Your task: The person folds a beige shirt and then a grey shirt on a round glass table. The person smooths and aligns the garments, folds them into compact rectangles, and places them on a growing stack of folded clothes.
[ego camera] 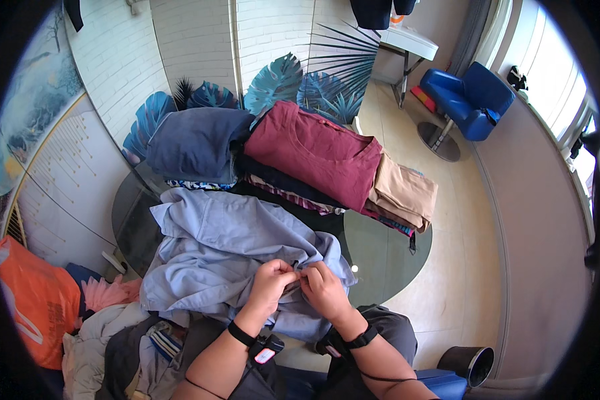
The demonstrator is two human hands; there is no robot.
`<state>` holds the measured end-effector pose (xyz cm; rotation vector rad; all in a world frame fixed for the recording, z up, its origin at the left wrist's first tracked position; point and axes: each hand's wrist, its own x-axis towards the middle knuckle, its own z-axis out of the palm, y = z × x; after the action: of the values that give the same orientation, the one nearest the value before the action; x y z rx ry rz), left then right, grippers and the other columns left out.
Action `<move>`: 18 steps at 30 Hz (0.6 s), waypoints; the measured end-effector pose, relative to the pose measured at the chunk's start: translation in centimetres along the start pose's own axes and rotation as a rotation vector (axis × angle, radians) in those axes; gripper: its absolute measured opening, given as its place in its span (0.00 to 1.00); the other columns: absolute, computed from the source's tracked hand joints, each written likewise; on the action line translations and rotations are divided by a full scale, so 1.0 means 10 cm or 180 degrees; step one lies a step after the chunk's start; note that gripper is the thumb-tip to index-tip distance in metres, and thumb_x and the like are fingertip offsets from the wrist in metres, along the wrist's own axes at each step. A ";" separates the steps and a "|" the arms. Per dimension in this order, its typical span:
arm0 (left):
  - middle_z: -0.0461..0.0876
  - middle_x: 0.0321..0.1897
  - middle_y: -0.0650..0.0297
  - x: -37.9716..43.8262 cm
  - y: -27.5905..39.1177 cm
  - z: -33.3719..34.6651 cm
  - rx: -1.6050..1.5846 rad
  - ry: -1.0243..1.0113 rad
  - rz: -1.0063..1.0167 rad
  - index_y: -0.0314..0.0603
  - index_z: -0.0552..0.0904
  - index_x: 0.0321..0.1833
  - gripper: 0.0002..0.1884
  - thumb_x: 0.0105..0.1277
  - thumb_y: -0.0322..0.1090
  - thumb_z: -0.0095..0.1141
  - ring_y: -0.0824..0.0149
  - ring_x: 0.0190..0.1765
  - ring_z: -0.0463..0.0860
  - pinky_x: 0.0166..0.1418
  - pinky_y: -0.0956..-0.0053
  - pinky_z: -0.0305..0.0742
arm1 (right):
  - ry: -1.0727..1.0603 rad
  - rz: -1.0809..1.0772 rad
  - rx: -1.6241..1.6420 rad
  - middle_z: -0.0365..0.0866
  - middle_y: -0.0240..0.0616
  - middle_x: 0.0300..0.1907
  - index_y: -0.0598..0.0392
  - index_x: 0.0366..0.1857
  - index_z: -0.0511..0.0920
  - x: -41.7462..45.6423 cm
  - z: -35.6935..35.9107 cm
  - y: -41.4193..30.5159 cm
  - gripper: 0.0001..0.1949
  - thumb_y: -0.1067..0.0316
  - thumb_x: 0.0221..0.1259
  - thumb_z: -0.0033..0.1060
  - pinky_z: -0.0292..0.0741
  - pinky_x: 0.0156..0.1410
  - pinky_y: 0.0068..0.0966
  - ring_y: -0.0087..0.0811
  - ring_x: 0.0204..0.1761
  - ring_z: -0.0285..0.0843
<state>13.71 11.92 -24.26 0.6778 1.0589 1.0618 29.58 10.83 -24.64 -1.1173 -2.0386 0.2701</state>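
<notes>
A light blue button shirt [215, 215] lies loosely bunched over the near side of a dark glass table [390, 265], with its near edge hanging towards my lap. My left hand [276, 282] pinches the shirt's cloth between thumb and fingers. Right beside it, my right hand [325, 290] grips the same part of the shirt, and the fingertips of both hands meet. What exactly lies between the fingertips is too small to tell. Each wrist wears a black strap with a small device.
Behind the shirt stand stacks of folded clothes: a dark blue garment [195, 145], a maroon top [315, 155] and tan trousers [405, 190]. Loose clothes [105, 340] and an orange bag [40, 300] lie at left. A blue chair [465, 100] and black bin [467, 365] stand right.
</notes>
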 end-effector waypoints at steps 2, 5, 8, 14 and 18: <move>0.79 0.24 0.67 0.02 -0.02 -0.05 -0.0132 0.0037 -0.0097 0.37 0.78 0.30 0.06 0.58 0.19 0.62 0.77 0.27 0.76 0.31 0.80 0.68 | 0.0036 -0.0094 0.0044 0.79 0.43 0.39 0.58 0.39 0.77 0.02 -0.01 -0.01 0.09 0.76 0.56 0.67 0.80 0.43 0.36 0.46 0.39 0.82; 0.77 0.21 0.68 0.00 0.02 0.00 -0.0318 0.0237 -0.0195 0.39 0.77 0.27 0.08 0.57 0.18 0.61 0.77 0.24 0.73 0.29 0.79 0.65 | 0.0085 -0.0212 0.0125 0.79 0.42 0.40 0.58 0.38 0.77 0.03 -0.01 -0.02 0.09 0.77 0.56 0.67 0.81 0.43 0.34 0.45 0.39 0.82; 0.76 0.21 0.68 -0.01 0.02 -0.03 -0.0277 0.0196 -0.0077 0.39 0.76 0.27 0.09 0.56 0.18 0.62 0.77 0.23 0.73 0.28 0.79 0.65 | 0.0090 -0.0198 0.0302 0.79 0.43 0.41 0.59 0.37 0.77 0.04 -0.03 -0.03 0.08 0.78 0.56 0.67 0.81 0.44 0.34 0.45 0.40 0.82; 0.76 0.21 0.69 0.01 -0.02 -0.04 -0.0510 0.0241 -0.0079 0.39 0.76 0.31 0.10 0.56 0.16 0.63 0.79 0.22 0.72 0.26 0.82 0.63 | 0.0039 -0.0099 0.0697 0.78 0.43 0.42 0.59 0.38 0.77 0.08 -0.10 -0.07 0.09 0.80 0.55 0.65 0.80 0.46 0.35 0.47 0.42 0.81; 0.76 0.25 0.69 0.04 -0.05 -0.13 -0.0409 0.0219 -0.0088 0.39 0.76 0.34 0.10 0.57 0.16 0.63 0.77 0.27 0.74 0.31 0.81 0.67 | -0.0025 -0.0079 0.1000 0.79 0.44 0.43 0.60 0.37 0.77 0.10 -0.12 -0.05 0.09 0.79 0.54 0.67 0.80 0.46 0.34 0.46 0.42 0.82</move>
<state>12.73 12.03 -25.33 0.5252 1.0465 1.1255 29.83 11.06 -23.04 -0.8962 -1.9327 0.5616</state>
